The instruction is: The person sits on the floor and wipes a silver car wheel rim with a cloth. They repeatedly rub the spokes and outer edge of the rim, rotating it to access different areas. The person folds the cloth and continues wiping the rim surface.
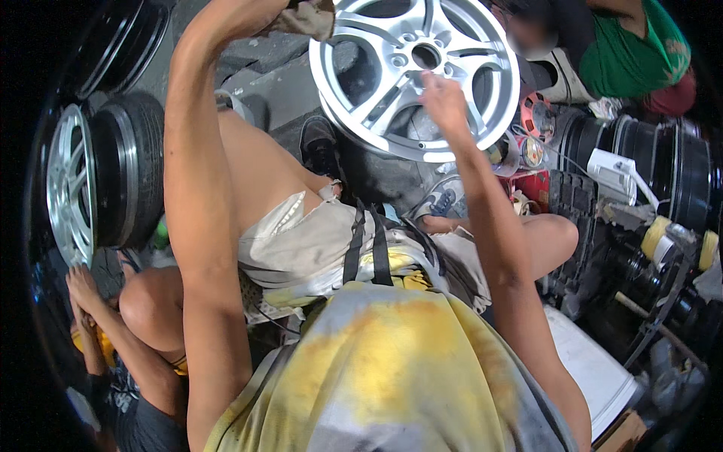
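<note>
A silver five-spoke alloy wheel rim [354, 124] lies tilted in front of me. At its left edge, my left hand [277, 9] is partly cut off by the frame. A brownish-grey cloth or glove [312, 21] covers that hand's fingers and meets the rim. Over the spokes just below the centre hole is my right hand [444, 99], slightly blurred. Its fingers are drawn together against the metal near a bolt hole; whatever they pinch is too small to make out.
Left, a person's hands [81, 290] touch another silver wheel [71, 184] beside a tyre [135, 169]. A person in green [629, 56] is at the upper right. Stacked black rims [655, 154], a red tape reel [536, 113] and a white panel [587, 369] crowd the right.
</note>
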Demonstrator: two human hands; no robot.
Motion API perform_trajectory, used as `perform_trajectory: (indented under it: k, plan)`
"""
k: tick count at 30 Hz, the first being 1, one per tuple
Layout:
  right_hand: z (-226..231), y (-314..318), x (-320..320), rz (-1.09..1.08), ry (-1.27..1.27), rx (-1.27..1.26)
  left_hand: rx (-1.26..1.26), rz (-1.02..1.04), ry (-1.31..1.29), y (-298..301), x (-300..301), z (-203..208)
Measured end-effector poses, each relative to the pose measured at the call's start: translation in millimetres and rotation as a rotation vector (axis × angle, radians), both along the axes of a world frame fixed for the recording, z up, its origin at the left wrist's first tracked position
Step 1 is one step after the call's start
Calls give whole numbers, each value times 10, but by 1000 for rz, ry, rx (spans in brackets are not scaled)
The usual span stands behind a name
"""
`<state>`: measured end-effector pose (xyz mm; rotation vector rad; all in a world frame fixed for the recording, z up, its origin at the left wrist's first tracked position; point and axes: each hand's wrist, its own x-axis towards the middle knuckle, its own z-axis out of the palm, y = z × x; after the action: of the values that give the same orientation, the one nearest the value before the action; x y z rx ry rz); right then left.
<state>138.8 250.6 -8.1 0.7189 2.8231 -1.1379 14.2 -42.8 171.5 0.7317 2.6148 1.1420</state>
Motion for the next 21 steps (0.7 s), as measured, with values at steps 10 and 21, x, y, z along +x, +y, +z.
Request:
perform_trajectory:
  k: [10, 21]
  plan:
    - [-260, -887, -2, -114, -64, -80, -108, -101, -61, -196, -353, -430]
    - [-200, -891, -75, -148, 12, 7, -58, -153, -122, -81, -335, -372]
